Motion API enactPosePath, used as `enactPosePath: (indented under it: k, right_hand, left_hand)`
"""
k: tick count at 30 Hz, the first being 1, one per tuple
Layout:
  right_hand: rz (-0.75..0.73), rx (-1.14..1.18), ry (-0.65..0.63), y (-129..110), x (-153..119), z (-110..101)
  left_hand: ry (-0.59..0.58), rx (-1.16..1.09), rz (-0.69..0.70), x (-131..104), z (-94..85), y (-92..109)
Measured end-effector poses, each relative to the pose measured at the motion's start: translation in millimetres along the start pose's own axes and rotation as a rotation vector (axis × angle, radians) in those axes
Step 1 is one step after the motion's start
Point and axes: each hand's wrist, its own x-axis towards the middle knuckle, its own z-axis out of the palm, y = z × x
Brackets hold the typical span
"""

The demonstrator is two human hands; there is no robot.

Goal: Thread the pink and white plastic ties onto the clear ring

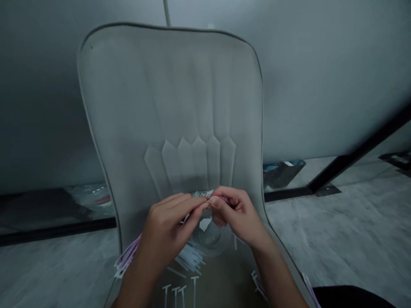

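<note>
Over the chair seat, my left hand [175, 216] and my right hand [236, 211] meet fingertip to fingertip. Both pinch a small pale piece, too small to make out. A purple strip [224, 199] shows between the fingers of my right hand. Behind and below the hands is a clear round container [210, 235], with white pieces [203, 193] near its far side. White sticks [189, 258] lie in a bundle under my left hand. Several T-shaped white pieces [194, 288] lie at the seat's front. Purple strips with white ends [128, 256] stick out beside my left forearm.
A grey padded chair back [180, 98] rises ahead. More strips lie by my right forearm [258, 284] and at the seat's right edge [311, 291]. A dark bag [284, 173] stands behind right, near a black metal bar [359, 147]; clear plastic [96, 199] lies behind left.
</note>
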Motion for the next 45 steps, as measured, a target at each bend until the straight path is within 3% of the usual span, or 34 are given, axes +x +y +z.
enactPosePath:
  k: [8, 15, 19, 29, 34, 41, 45]
  right_hand:
    - [0.034, 0.069, -0.094, -1, -1, -4]
    - [0.101, 0.06, -0.237, -3, -1, -9]
    - [0.14, 0.052, -0.26, -1, 1, -9]
    - [0.131, 0.016, -0.242, -5, -1, -9]
    - [0.157, 0.117, -0.26, -6, -4, -8]
    - [-0.02, -0.251, -0.197, -10, -7, -6]
    - [-0.078, -0.336, -0.174, -9, -7, -4]
  left_hand:
    - [0.014, -0.137, 0.002, 6, -5.3, 5]
    - [-0.176, -0.177, -0.059, 3, -14.5, 9]
    - [-0.213, -0.146, -0.06, 3, -14.8, 9]
    - [-0.162, -0.025, -0.063, 1, -11.0, 4]
    - [-0.116, 0.037, -0.03, 2, -9.2, 2]
    - [-0.13, -0.071, -0.056, 2, -10.0, 6]
    - [-0.122, -0.128, -0.098, 2, -7.8, 7]
